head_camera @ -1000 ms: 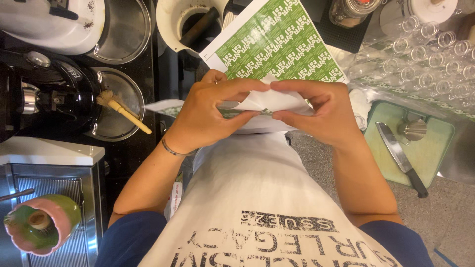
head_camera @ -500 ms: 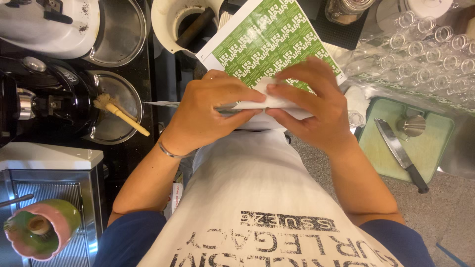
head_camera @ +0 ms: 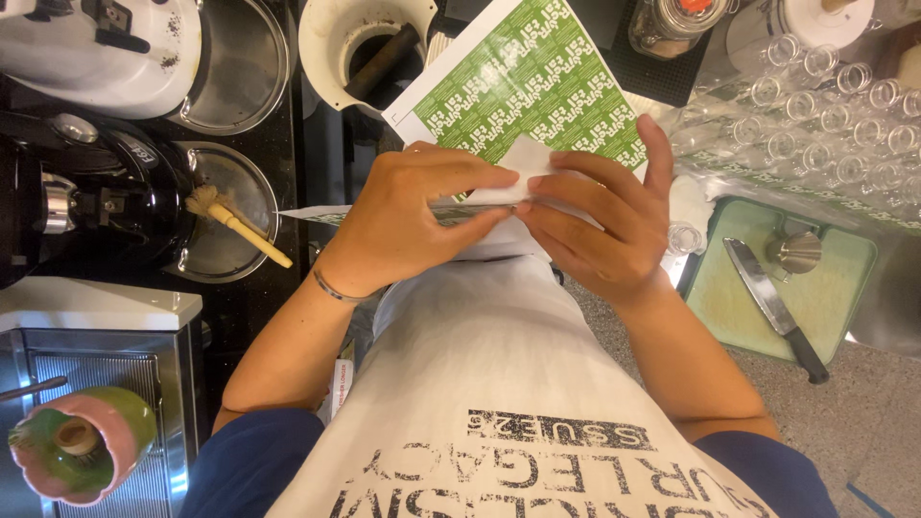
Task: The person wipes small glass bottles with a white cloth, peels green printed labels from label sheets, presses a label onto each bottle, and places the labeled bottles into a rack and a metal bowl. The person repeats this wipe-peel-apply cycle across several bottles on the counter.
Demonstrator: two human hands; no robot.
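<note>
L hand & R hand: both grips pinched on white paper strip, held just below green label sheet. Knife lies well right of sheet.

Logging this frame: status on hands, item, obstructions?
Left hand and right hand both pinch a small white packet at chest height. Green label sheet lies behind it. Nothing between hands and packet.
</note>
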